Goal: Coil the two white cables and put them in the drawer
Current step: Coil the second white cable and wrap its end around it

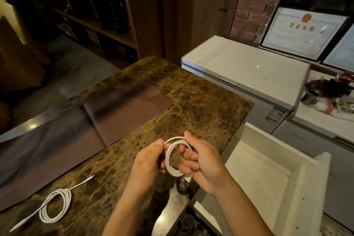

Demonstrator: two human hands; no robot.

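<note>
One white cable (170, 161) is wound into a small coil held above the marble counter (191, 105). My left hand (147, 163) pinches its left side and my right hand (205, 165) grips its right side, fingers through the loop. A second white cable (55, 205) lies on the counter at the lower left, loosely coiled, with both ends trailing out. The white drawer (264, 176) stands pulled open to the right of my hands, and its visible inside holds nothing.
A dark brown mat (107, 113) covers the counter's left part. A white chest freezer (245, 67) stands behind the drawer. Clutter and a metal tin (310, 96) sit on a white surface at far right. Shelving (92, 5) fills the back left.
</note>
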